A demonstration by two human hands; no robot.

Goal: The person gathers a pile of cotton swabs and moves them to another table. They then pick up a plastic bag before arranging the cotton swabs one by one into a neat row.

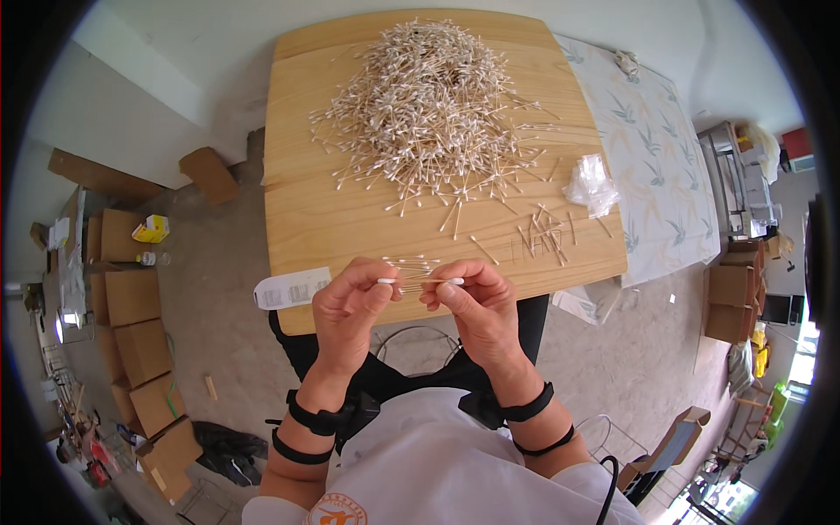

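A cotton swab [424,281] with white tips lies level between my two hands, just above the table's near edge. My left hand [348,302] is closed in a pinch at the swab's left end. At its right end my right hand [479,304] pinches with thumb and forefinger, the white tip showing by the thumb. Several loose swabs [409,261] lie on the table just behind my fingers. Farther back rises a large heap of swabs [433,109]. A small scatter of them [544,234] lies to the right of my right hand.
The wooden table [297,201] has a curved near edge. Clear plastic bags [592,185] lie on its right side, a white printed card [293,289] at its near left corner. A leaf-patterned surface [652,140] adjoins on the right. Cardboard boxes [143,350] stand along the left.
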